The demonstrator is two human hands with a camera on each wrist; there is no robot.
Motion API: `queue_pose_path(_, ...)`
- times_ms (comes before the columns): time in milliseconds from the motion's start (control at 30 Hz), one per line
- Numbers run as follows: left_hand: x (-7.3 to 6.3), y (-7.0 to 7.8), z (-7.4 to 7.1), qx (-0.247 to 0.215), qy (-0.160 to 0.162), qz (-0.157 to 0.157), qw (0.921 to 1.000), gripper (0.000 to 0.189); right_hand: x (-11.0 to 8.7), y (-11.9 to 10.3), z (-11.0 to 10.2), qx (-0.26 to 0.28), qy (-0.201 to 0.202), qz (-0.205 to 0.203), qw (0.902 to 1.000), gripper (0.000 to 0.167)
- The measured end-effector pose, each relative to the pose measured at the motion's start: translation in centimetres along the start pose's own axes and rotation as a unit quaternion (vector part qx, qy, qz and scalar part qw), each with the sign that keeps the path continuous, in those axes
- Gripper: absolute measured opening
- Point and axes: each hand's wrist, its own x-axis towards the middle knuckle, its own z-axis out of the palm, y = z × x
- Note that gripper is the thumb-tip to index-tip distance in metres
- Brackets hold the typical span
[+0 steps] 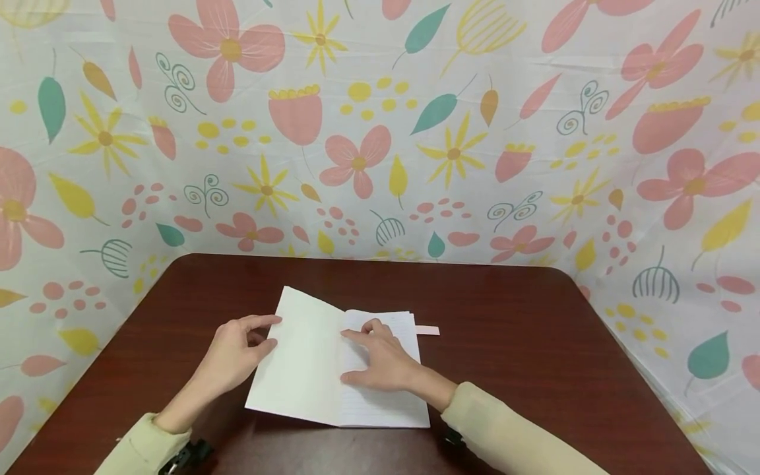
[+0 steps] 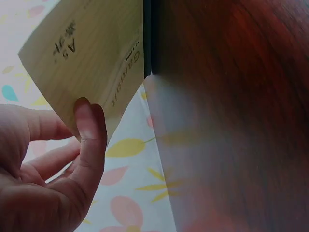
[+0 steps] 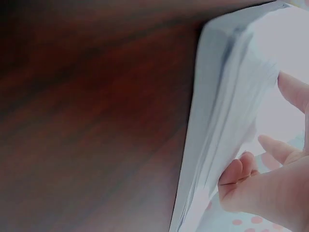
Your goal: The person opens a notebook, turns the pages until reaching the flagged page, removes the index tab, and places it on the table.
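A notebook [image 1: 386, 409] with lined white pages lies open on the table. Its cover [image 1: 305, 363] is raised at an angle on the left, showing a blank white inner side. My left hand [image 1: 230, 353] pinches the cover's outer edge between thumb and fingers. Printed lettering appears on the outer face of the cover [image 2: 104, 63] in the left wrist view. Over the right-hand page, my right hand [image 1: 386, 359] rests with its fingers spread near the fold. From the right wrist view, the thick stack of page edges [image 3: 217, 111] shows beside that hand.
A pale pink strip [image 1: 428, 330] sticks out from the notebook's right side near its top. The dark reddish-brown table [image 1: 534, 343] has rounded far corners. Behind and around it hangs a white cloth [image 1: 380, 86] patterned with flowers and leaves.
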Motion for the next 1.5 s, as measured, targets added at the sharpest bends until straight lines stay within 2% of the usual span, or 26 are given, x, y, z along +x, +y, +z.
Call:
queue_pose_path(267, 0.3, -0.3, 0.5, -0.018, 0.003, -0.040, 0.9990, 0.039, -1.7, 0.6, -1.3, 0.005, 0.020, 0.008, 0.9998, 0.074)
queue_pose_path(467, 0.2, -0.4, 0.9, -0.025, 0.005, -0.056, 0.9981, 0.039, -3.3, 1.5, -2.7, 0.008, 0.027, 0.014, 0.9995, 0.074)
queue_pose_path(667, 0.2, -0.6, 1.3, -0.032, 0.008, -0.068, 0.9971, 0.039, -4.6, 3.0, -3.9, 0.007, 0.020, 0.027, 0.9994, 0.078)
queue_pose_path(867, -0.2, -0.9, 1.9, -0.048, 0.011, -0.092, 0.9945, 0.041, -6.1, 4.7, -5.0, 0.036, 0.006, 0.046, 0.9983, 0.081)
queue_pose_path(1100, -0.5, -1.4, 2.4, -0.048, 0.016, -0.096, 0.9941, 0.041, -7.5, 6.0, -6.1, 0.054, -0.006, 0.065, 0.9964, 0.085)
queue_pose_path(1500, -0.4, -1.4, 3.0, -0.049, 0.020, -0.100, 0.9936, 0.042, -8.0, 6.6, -6.3, 0.024, -0.017, 0.081, 0.9963, 0.086)
